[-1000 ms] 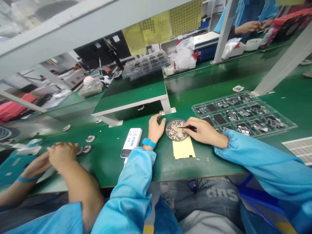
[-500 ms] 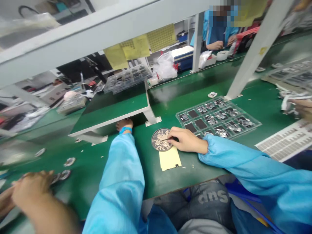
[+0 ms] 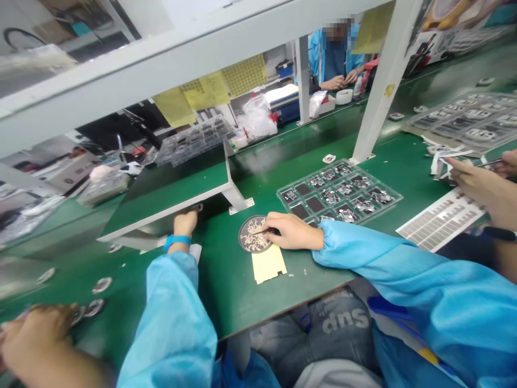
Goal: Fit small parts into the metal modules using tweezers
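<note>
My right hand (image 3: 288,230) is closed on dark, slim tweezers (image 3: 260,231), their tip over a round dark dish (image 3: 242,243) of small pale pieces. A yellow paper pad (image 3: 269,264) lies partly under the dish. To the right of it is a clear compartment tray (image 3: 278,193) with dark squares and silvery parts. My left hand (image 3: 186,222), with a blue band at the wrist, reaches under the front edge of the small raised green shelf (image 3: 189,186). Its fingers look closed near a small light-coloured thing; they are partly hidden, and I cannot make it out.
Co-workers' hands work at the far left (image 3: 40,334) and right (image 3: 476,186); another person sits across the bench. A white upright post (image 3: 379,86), shelf legs and a white sheet of grey labels (image 3: 440,221) stand or lie around. Small round parts (image 3: 102,284) lie at left.
My left hand has drawn back toward me and left from deeper under the shelf. The right hand stays over the dish with the tweezers. The view has turned slightly right.
</note>
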The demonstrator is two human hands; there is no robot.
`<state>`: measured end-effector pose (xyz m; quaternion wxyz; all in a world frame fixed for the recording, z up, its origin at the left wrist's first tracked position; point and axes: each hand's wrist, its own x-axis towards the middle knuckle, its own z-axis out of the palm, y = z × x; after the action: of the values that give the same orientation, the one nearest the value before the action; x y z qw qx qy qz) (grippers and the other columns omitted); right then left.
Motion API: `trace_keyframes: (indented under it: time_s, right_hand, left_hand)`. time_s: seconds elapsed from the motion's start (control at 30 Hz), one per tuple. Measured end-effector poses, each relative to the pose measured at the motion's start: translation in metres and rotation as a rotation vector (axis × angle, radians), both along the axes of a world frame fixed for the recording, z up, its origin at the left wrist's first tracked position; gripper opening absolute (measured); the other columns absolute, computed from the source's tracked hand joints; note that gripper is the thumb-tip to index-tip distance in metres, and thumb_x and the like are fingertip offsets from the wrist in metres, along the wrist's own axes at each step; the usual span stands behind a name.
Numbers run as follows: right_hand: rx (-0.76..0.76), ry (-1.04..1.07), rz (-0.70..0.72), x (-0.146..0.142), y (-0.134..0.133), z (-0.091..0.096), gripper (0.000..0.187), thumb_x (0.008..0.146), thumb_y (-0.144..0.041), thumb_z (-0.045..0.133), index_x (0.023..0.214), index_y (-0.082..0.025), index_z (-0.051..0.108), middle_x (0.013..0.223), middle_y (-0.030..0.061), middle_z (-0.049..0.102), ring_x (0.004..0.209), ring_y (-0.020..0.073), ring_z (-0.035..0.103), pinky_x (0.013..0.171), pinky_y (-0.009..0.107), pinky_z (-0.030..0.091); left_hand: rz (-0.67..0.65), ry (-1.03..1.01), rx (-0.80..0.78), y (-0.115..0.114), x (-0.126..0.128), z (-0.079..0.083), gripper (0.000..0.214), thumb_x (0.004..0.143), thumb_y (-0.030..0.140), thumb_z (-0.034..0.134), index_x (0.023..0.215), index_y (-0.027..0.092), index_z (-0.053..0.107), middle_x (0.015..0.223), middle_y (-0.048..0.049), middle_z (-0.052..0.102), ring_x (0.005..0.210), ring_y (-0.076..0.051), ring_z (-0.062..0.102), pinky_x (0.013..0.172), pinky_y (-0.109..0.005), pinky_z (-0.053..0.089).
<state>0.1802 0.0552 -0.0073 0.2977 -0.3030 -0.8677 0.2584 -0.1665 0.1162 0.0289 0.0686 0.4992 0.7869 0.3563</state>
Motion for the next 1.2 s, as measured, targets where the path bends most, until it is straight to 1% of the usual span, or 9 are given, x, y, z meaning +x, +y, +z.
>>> trace_keyframes:
  time_s: [0.1,0.17,0.3,0.43,0.5,0.6,0.83,1.0,1.2]
  right_hand:
    - [0.004,0.003,-0.013,0.001,-0.001,0.002,0.019,0.094,-0.031,0.062,0.108,-0.022,0.071,0.109,0.0051,0.068,0.095,0.019,0.067,0.08,0.03,0.05]
    - [0.001,0.005,-0.018,0.002,-0.002,0.002,0.018,0.094,-0.03,0.063,0.107,-0.022,0.072,0.108,0.0047,0.069,0.095,0.0189,0.067,0.08,0.03,0.05]
    - [0.012,0.014,-0.046,0.002,0.001,-0.001,0.018,0.095,-0.03,0.061,0.106,-0.021,0.072,0.105,0.0054,0.069,0.094,0.0192,0.066,0.082,0.031,0.05]
    - [0.042,0.004,-0.04,0.006,0.006,-0.001,0.02,0.093,-0.032,0.064,0.107,-0.021,0.072,0.102,0.0058,0.069,0.09,0.0184,0.065,0.079,0.03,0.048]
    - [0.043,-0.048,0.046,0.008,0.008,0.001,0.019,0.09,-0.034,0.068,0.104,-0.021,0.073,0.094,0.0038,0.069,0.084,0.017,0.064,0.074,0.028,0.047]
    - [0.029,-0.159,0.157,0.01,0.008,0.004,0.02,0.084,-0.037,0.075,0.098,-0.023,0.075,0.086,0.0006,0.07,0.075,0.0154,0.063,0.068,0.027,0.044]
    - [0.05,-0.188,0.173,0.012,0.009,0.005,0.007,0.086,-0.028,0.071,0.087,-0.021,0.071,0.081,-0.0008,0.069,0.07,0.0132,0.06,0.064,0.026,0.039]
    - [0.055,-0.169,0.201,0.021,0.017,0.017,0.018,0.088,-0.036,0.069,0.086,-0.019,0.071,0.078,0.0013,0.069,0.067,0.0135,0.058,0.063,0.027,0.041]
    - [0.056,-0.118,0.173,0.022,0.021,0.014,0.014,0.089,-0.032,0.067,0.091,-0.019,0.073,0.084,0.0027,0.072,0.068,0.0135,0.06,0.065,0.027,0.044]
  left_hand:
    - [-0.042,-0.011,-0.029,-0.02,0.008,-0.013,0.029,0.084,0.031,0.074,0.107,0.013,0.071,0.108,-0.0105,0.071,0.103,-0.027,0.067,0.094,-0.043,0.053]
    - [-0.093,-0.014,0.012,-0.035,0.022,-0.023,0.022,0.083,0.03,0.068,0.099,0.017,0.075,0.096,-0.0078,0.075,0.096,-0.026,0.069,0.091,-0.038,0.053]
    - [-0.201,-0.045,0.061,-0.054,0.062,-0.043,0.033,0.091,0.035,0.049,0.102,0.018,0.074,0.078,-0.0038,0.073,0.072,-0.019,0.068,0.069,-0.028,0.052]
    - [-0.364,-0.028,0.006,-0.064,0.088,-0.054,0.032,0.091,0.045,0.056,0.102,0.022,0.076,0.076,-0.0009,0.072,0.071,-0.018,0.066,0.069,-0.027,0.048]
    - [-0.435,0.009,-0.041,-0.069,0.093,-0.055,0.033,0.092,0.047,0.056,0.107,0.025,0.075,0.072,0.0004,0.07,0.07,-0.018,0.064,0.068,-0.028,0.046]
    - [-0.52,0.068,-0.08,-0.074,0.094,-0.052,0.034,0.097,0.046,0.05,0.107,0.026,0.075,0.078,-0.0008,0.072,0.074,-0.019,0.065,0.068,-0.029,0.045]
    - [-0.574,0.041,-0.043,-0.079,0.1,-0.052,0.032,0.098,0.035,0.049,0.11,0.024,0.075,0.095,-0.0036,0.076,0.086,-0.021,0.068,0.076,-0.03,0.049]
    - [-0.558,-0.03,-0.049,-0.08,0.101,-0.054,0.031,0.096,0.037,0.053,0.107,0.022,0.077,0.077,-0.0016,0.072,0.071,-0.017,0.064,0.067,-0.028,0.047]
    - [-0.559,-0.069,-0.055,-0.079,0.099,-0.054,0.03,0.095,0.038,0.054,0.106,0.022,0.077,0.082,-0.0023,0.074,0.074,-0.017,0.065,0.069,-0.028,0.048]
